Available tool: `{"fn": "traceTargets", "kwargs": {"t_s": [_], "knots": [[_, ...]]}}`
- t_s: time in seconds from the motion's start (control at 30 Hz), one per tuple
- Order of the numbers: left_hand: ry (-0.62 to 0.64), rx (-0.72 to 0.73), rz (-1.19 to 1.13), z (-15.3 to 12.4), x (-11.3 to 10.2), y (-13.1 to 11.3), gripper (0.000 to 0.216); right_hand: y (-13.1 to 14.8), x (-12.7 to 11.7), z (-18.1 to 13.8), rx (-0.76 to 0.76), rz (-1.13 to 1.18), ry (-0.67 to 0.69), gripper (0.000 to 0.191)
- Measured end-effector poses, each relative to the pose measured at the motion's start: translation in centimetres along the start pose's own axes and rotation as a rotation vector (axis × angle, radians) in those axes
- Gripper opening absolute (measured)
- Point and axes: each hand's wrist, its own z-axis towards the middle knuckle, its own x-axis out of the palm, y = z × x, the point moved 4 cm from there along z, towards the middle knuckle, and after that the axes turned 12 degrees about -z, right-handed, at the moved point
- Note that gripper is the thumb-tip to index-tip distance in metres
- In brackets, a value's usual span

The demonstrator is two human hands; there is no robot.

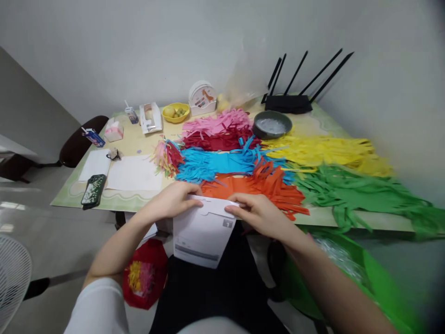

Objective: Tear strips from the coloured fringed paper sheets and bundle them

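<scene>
A white printed paper sheet hangs in front of my lap, below the table's near edge. Its top edge has a folded flap with a cut line, and a small grey square marked "1" shows at the right. My left hand grips the upper left corner, thumb on the face. At the upper right, my right hand pinches the edge between thumb and fingers. Just behind it on the table lie orange fringed strips and blue fringed strips. A multicoloured fringed bundle lies beyond my left hand.
Yellow and green fringed strips cover the table's right side. A router, a dark bowl and a yellow fruit bowl stand behind. A phone lies left. Below are a red bag and green bag.
</scene>
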Motion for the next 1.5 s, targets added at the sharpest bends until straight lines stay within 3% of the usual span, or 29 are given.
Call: {"fn": "traceTargets", "kwargs": {"t_s": [0.27,0.47,0.7,0.87,1.17,1.27,1.33,1.5], "knots": [[-0.07,-0.029,-0.222,-1.0,-0.1,0.9,0.018,-0.8,1.3,-0.9,0.139,0.421,-0.176,0.032],[0.008,-0.059,-0.228,-1.3,0.4,1.1,0.022,-1.6,2.6,-0.3,0.178,0.615,-0.129,0.037],[0.017,-0.041,-0.144,-0.2,1.3,1.5,0.014,-0.8,1.8,0.0,0.075,0.331,-0.083,0.028],[0.057,-0.068,0.026,1.5,2.0,1.9,0.004,-0.8,1.3,-0.1,0.038,0.057,-0.183,0.024],[0.164,-0.178,0.135,5.6,3.1,1.7,0.011,-2.0,-0.2,0.4,0.086,0.031,-0.249,0.026],[0.111,-0.121,0.103,6.6,2.8,1.1,0.014,-3.4,-1.2,0.7,0.138,0.147,-0.251,0.03],[0.03,-0.005,0.12,7.1,2.6,0.5,0.014,-4.3,-2.0,0.6,0.173,0.237,-0.26,0.033],[-0.055,0.335,0.452,7.7,3.9,-1.3,0.023,-5.5,-4.0,-0.7,0.26,0.382,-0.289,0.037]]}}
